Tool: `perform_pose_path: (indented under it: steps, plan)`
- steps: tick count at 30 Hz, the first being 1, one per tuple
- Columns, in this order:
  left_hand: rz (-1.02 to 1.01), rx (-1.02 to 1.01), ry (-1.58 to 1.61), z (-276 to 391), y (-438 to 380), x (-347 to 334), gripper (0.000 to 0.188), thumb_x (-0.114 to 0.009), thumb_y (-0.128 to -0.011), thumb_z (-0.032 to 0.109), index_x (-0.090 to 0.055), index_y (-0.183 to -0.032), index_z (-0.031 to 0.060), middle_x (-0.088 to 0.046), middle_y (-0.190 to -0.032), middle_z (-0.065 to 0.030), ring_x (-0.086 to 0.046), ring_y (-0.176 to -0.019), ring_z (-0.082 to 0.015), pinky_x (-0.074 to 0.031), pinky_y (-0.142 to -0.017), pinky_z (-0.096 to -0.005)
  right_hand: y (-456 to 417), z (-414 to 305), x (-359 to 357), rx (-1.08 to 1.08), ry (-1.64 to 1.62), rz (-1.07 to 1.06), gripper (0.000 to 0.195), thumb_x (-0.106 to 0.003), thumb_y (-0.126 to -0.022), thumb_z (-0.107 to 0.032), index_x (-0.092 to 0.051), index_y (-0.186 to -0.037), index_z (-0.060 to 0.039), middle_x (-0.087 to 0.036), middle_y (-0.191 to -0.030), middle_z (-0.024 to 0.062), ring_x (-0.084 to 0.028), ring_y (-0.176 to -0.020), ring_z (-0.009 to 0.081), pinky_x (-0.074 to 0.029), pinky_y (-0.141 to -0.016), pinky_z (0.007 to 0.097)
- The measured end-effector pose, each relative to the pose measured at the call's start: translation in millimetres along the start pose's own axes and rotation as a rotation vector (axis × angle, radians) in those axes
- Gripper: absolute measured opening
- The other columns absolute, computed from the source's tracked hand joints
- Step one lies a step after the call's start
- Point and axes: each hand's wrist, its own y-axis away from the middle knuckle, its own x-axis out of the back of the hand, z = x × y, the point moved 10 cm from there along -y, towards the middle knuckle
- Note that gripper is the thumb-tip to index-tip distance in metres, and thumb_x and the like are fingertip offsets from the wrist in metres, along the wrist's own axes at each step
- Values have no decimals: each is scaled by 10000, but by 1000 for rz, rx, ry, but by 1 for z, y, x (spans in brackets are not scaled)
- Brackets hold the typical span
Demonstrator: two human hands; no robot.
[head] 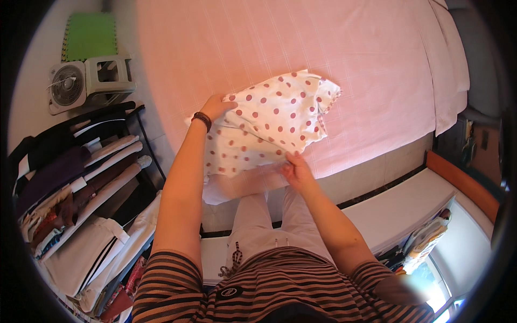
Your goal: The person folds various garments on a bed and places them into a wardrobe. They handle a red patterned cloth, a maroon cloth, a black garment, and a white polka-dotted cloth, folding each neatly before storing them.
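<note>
A white cloth garment (278, 109) with reddish-brown polka dots lies partly folded over itself on the near edge of a bed with a pink sheet (375, 80). Checked trim shows along its right end. My left hand (218, 107) grips the garment's upper left corner between thumb and fingers, a dark beaded bracelet on the wrist. Pinched in my right hand (298, 169) is the garment's lower edge, near the bedside. The garment's lower left part hangs towards the bed's front edge and is slightly blurred.
To the left, a black rack (141, 133) carries several hung clothes (93, 250). Behind it are a box fan (68, 84), a plastic stool (111, 72) and a green foam mat (91, 36). A white ledge (404, 206) runs behind me on the right, near a window.
</note>
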Motion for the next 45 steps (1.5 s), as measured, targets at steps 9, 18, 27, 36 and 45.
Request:
perform_pose_path:
  steps: [9, 18, 27, 36, 45]
  plan:
    - [205, -332, 664, 146, 153, 53, 229, -618, -845, 111, -514, -1027, 18, -656, -931, -66, -582, -770, -99, -449, -653, -235, 175, -173, -134, 569, 421, -201, 139, -564, -887, -92, -529, -1015, -53, -650, -862, 90, -513, -474, 106, -468, -517, 254]
    - [314, -572, 520, 255, 239, 90, 243, -625, -852, 133, -526, -1043, 19, -647, -900, -56, -573, -810, -109, -437, -762, -256, 256, -246, -239, 728, 792, -134, 195, -551, -904, -173, -511, -1018, -20, -660, -814, 105, -604, -567, 110, -443, -495, 203]
    - [435, -521, 450, 293, 248, 129, 247, -627, -813, 153, -569, -1014, 23, -608, -869, -36, -547, -766, -103, -430, -717, -258, 260, -264, -296, 655, 894, -163, 512, -460, -934, -114, -231, -1366, 37, -643, -924, 188, -649, -669, 154, -488, -538, 245]
    - [556, -605, 381, 322, 201, 193, 244, -633, -805, 158, -589, -1000, 17, -599, -890, -25, -528, -787, -103, -420, -704, -237, 196, -280, -372, 611, 896, -286, 314, -391, -958, -99, -411, -1246, 25, -644, -992, 170, -654, -693, 141, -501, -548, 228]
    - [685, -604, 422, 179, 266, 160, 175, -586, -866, 62, -566, -1031, 5, -631, -983, -62, -580, -903, -107, -448, -837, -235, 147, -208, -323, 560, 1025, -335, 259, -472, -939, -156, -560, -1130, -3, -656, -959, 170, -659, -687, 182, -464, -508, 228]
